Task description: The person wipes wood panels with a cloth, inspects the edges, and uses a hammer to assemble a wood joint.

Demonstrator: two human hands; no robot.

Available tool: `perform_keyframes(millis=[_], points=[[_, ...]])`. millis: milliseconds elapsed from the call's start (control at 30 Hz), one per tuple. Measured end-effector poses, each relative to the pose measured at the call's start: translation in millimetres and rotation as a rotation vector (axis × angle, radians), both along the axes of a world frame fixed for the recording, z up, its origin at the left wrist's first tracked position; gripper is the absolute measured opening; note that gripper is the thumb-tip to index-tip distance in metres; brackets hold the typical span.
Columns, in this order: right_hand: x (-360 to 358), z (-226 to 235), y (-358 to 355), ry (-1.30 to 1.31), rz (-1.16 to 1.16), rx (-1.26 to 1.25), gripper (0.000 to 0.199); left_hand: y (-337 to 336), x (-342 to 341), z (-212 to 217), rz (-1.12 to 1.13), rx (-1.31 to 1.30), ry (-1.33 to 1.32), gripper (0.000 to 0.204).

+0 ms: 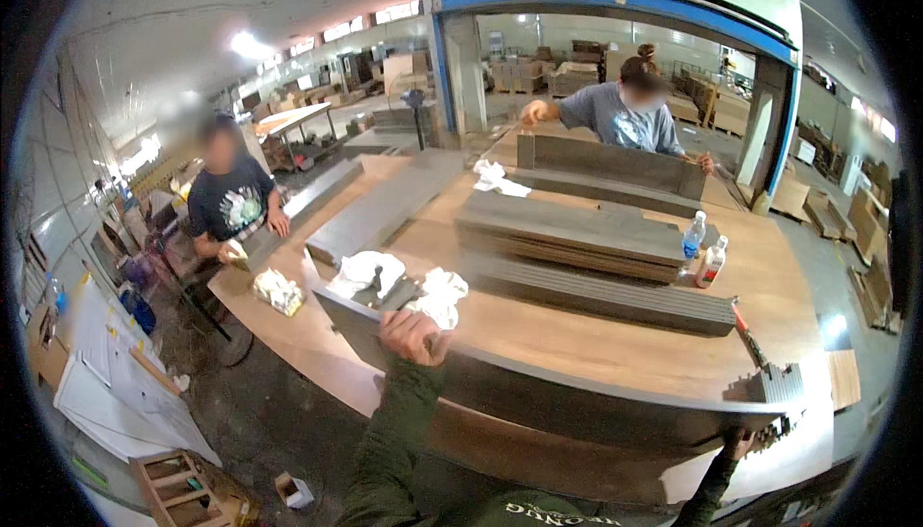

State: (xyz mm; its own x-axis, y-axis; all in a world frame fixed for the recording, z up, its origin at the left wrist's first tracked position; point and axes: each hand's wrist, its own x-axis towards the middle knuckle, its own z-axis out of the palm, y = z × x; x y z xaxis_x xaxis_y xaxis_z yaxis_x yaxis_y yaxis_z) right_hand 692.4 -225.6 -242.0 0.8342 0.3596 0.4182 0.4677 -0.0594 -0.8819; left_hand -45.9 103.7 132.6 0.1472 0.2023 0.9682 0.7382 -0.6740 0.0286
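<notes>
A long dark grey board stands on edge along the near side of the wooden table. My left hand is closed over its upper edge, left of the board's middle. At the right end of the board, my right hand grips it from below and is partly hidden by it. White cloths lie just beyond my left hand. Near my right hand stands a stack of small grey strips, with a red-handled tool beside it.
Stacks of grey boards fill the table. Two bottles stand at the right. A person works at the left edge; another person holds a grey panel across the table. A wooden frame lies on the floor.
</notes>
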Motion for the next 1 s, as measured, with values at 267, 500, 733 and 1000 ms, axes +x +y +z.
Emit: perform_keyframes(millis=[267,500,733,1000], points=[[-60.4,28.0,-34.1,0.051,-0.022,-0.012,0.058,9.0,8.8,-40.6,0.150,0.266,-0.106,0.026],[-142.5,100.7,20.1,0.056,-0.007,-0.146,0.059,15.6,54.0,-28.8,-0.021,0.004,0.059,0.024],[-240.4,244.0,19.4,0.257,0.183,0.121,0.064,16.4,99.3,-40.1,-0.247,-0.143,0.150,0.028],[-215.8,108.2,21.6,0.294,-0.201,-0.061,0.053,13.3,98.2,-47.6,-0.404,-0.299,0.226,0.037]])
